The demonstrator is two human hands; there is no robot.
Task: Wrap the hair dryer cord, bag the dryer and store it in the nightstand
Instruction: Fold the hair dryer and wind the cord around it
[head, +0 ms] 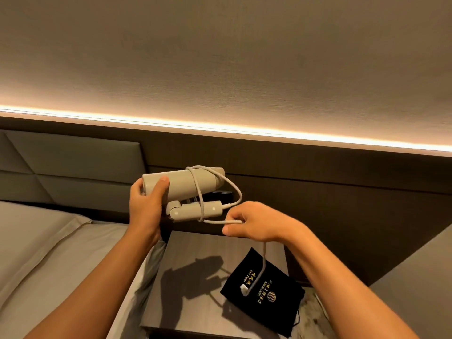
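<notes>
Cord half-wound as a person readies a folded dryer for its bag beside the bed (pixel 49 241).

From left: the left hand (pixel 144 204) has its fingers clamped around the dryer (pixel 181 184) barrel, held in the air above the nightstand (pixel 195 245); the right hand (pixel 254 222) pinches the cord (pixel 199 192), already looped around barrel and folded handle. The plug (pixel 244 287) dangles over the black bag (pixel 264 293) lying on the nightstand top. Slack in the pinch would likely let the loose loop slide off; the swinging plug may snag.
</notes>
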